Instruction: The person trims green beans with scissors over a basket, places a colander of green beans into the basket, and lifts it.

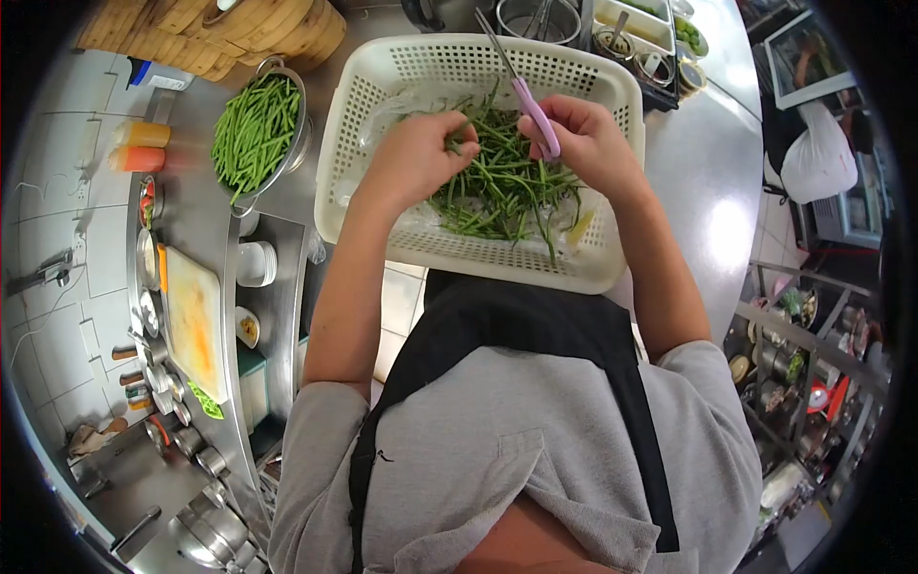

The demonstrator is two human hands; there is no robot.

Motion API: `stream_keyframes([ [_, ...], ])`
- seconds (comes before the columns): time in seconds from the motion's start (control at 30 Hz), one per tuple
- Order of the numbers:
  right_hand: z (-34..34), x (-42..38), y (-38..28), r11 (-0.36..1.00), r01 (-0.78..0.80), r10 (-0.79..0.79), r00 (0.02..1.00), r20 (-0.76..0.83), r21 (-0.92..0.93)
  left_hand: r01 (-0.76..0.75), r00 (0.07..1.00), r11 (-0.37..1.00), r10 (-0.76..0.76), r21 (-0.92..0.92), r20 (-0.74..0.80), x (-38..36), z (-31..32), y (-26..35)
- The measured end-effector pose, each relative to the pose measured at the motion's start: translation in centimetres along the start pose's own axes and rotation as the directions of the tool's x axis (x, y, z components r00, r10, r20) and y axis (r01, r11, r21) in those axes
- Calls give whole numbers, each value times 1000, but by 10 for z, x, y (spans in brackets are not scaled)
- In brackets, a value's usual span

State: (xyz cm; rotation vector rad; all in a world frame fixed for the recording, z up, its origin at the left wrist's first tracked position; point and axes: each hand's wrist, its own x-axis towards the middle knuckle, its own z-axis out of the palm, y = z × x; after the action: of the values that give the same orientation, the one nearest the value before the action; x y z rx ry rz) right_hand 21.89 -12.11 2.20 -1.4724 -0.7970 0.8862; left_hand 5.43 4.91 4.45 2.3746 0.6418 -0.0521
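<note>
Long thin green beans [502, 196] lie in a loose heap inside a large off-white perforated plastic basket [359, 225]. Over the left part of the heap is my left hand [421, 158], its fingers curled together around a bit of green bean. My right hand [588, 139], over the right part, grips a pair of scissors [531, 110] by its pink handle. The metal blades point up and away, past the basket's far rim, apart from the beans. Clear plastic wrapping shows under the heap. My curled fingers partly hide what the left hand pinches.
Left of the basket stands a metal colander [298, 139] heaped with cut green beans. Bamboo steamers [258, 33] sit behind it. A stained cutting board [196, 316] lies on the left counter. Condiment containers [636, 33] and a metal pot [538, 21] line the far side.
</note>
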Motion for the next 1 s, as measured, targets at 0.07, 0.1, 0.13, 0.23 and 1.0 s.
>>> stream_keyframes([
  [0.07, -3, 2, 4, 999, -9, 9, 1000, 14, -33, -99, 994, 984, 105, 151, -28, 7, 23, -19],
  [0.1, -3, 2, 5, 997, -14, 16, 999, 32, -71, -190, 976, 936, 212, 297, -45, 9, 28, -21],
  [0.13, -3, 1, 3, 996, -21, 23, 999, 24, -83, -191, 976, 935, 213, 298, -45, 11, 30, -24],
  [0.23, -5, 1, 0, 993, -20, 22, 1000, 11, -116, -102, 995, 891, 99, 442, 31, 16, 21, -19],
  [1.0, -5, -1, -2, 986, -143, 162, 951, 264, -88, -25, 952, 988, -24, -155, -305, -14, -10, 5],
])
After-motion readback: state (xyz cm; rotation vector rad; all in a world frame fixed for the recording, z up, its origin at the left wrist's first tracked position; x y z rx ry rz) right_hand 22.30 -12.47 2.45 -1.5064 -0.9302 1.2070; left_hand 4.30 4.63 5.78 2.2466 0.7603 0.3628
